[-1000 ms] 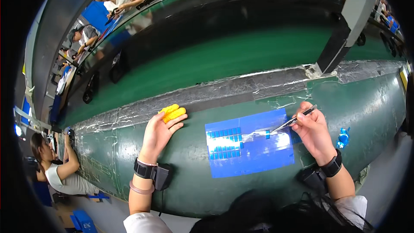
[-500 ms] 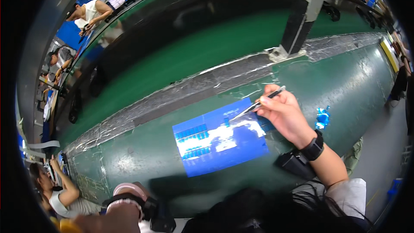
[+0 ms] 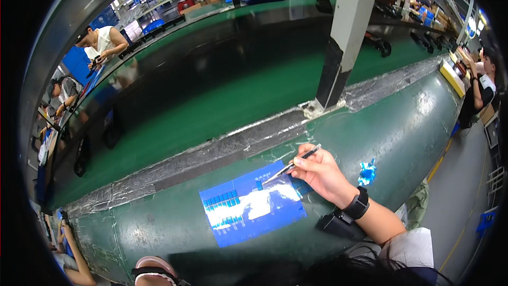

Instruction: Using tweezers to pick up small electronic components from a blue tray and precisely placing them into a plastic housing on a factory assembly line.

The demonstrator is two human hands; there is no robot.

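The right hand [image 3: 324, 176], right of centre in the frame, pinches a slim pair of tweezers [image 3: 292, 166] in closed fingers, the tip resting at the upper right edge of a glossy blue sheet [image 3: 253, 209]. The sheet lies flat on the green worktop [image 3: 418, 122], lower centre. The left hand is out of view; only a banded wrist [image 3: 153, 271] shows at the bottom edge. A small blue scrap [image 3: 366, 172] lies just right of the right hand.

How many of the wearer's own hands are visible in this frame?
1. The right hand is over the green bench, holding tweezers at the blue sheet. The left hand is out of view; only a banded wrist shows at the lower edge.
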